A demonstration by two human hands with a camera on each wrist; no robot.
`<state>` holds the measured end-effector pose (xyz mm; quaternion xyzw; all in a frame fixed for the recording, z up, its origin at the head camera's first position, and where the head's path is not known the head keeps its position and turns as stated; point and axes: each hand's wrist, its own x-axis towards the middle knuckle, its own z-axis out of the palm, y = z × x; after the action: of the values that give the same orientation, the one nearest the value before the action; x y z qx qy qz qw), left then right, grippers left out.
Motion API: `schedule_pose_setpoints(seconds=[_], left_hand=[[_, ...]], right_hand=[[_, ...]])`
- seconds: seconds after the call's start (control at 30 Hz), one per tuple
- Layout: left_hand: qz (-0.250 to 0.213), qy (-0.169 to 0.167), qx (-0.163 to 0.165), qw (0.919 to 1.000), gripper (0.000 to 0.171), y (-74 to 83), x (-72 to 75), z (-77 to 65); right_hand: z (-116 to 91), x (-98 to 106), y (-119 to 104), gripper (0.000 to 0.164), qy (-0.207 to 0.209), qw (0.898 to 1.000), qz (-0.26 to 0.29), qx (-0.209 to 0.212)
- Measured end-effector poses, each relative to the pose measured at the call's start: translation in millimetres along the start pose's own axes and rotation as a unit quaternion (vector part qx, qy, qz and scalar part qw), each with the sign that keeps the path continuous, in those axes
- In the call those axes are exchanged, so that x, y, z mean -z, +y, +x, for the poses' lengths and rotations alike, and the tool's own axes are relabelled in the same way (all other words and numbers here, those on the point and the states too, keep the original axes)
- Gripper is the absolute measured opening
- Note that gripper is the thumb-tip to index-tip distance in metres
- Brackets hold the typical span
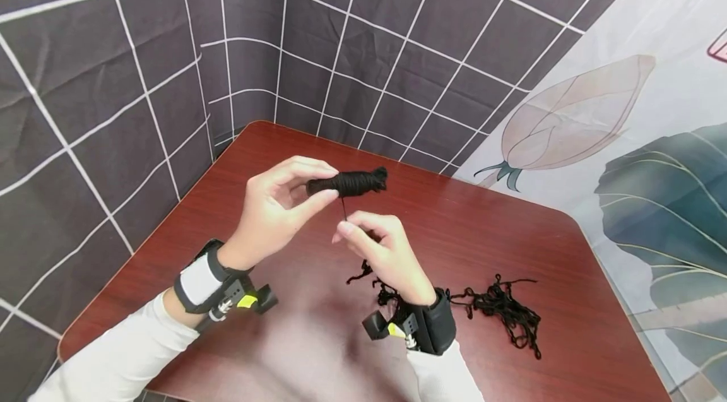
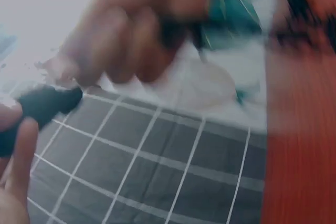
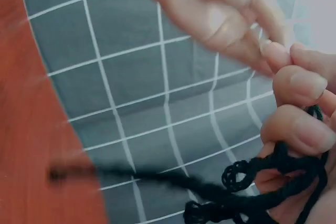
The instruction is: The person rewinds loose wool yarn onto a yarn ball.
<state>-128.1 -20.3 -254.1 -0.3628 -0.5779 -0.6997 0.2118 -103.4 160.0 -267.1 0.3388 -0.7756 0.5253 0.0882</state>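
A bundle of black cord (image 1: 354, 183), wound tightly with a tufted right end, is held level above the table. My left hand (image 1: 278, 206) grips its left end between thumb and fingers. From the underside of the bundle a thin strand runs down to my right hand (image 1: 377, 244), which pinches it between thumb and fingertips. In the right wrist view, loose black cord (image 3: 273, 182) hangs curled below the right hand's bent fingers (image 3: 310, 129). The left wrist view shows the bundle (image 2: 47, 106) with blur over the right hand.
Loose, tangled black cord (image 1: 505, 313) lies on the red-brown table (image 1: 483, 231), right of my right wrist, and more lies under that wrist. A dark gridded curtain (image 1: 363, 42) hangs behind and to the left. A leaf-printed cloth (image 1: 573, 130) hangs on the right.
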Motion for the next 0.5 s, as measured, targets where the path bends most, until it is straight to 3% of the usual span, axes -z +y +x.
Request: schedule_pose_setpoints(seconds=[0.13, 0.2, 0.23, 0.3, 0.37, 0.43, 0.5], left_hand=[[0.141, -0.015, -0.01, 0.9899, 0.022, -2.2, 1.5, -2.0], [0.178, -0.05, -0.014, 0.9827, 0.021, -3.6, 2.2, -4.5], [0.174, -0.071, -0.013, 0.9821, 0.021, -4.2, 2.4, -6.1], [0.127, -0.119, -0.002, 0.9848, 0.021, -4.9, 2.3, -9.2], [0.037, -0.152, 0.014, 0.9876, 0.023, -5.3, 1.9, -11.4], [-0.061, -0.155, 0.032, 0.9854, 0.028, -5.6, 1.5, -12.0], [-0.13, -0.128, 0.037, 0.9825, 0.032, -6.4, 1.8, -11.0]], right_hand=[[-1.6, 7.4, -4.6, 0.015, 0.017, 0.996, -0.066, 0.052], [2.9, 17.3, -7.9, 0.012, 0.031, 0.993, -0.088, 0.071], [5.6, 22.9, -10.2, 0.011, 0.037, 0.992, -0.092, 0.074], [11.0, 34.0, -12.0, 0.009, 0.046, 0.992, -0.092, 0.077], [15.9, 40.9, -15.3, 0.008, 0.047, 0.994, -0.08, 0.064], [18.9, 41.7, -16.7, 0.009, 0.042, 0.997, -0.054, 0.037], [19.3, 36.2, -16.0, 0.008, 0.033, 0.998, -0.044, 0.013]])
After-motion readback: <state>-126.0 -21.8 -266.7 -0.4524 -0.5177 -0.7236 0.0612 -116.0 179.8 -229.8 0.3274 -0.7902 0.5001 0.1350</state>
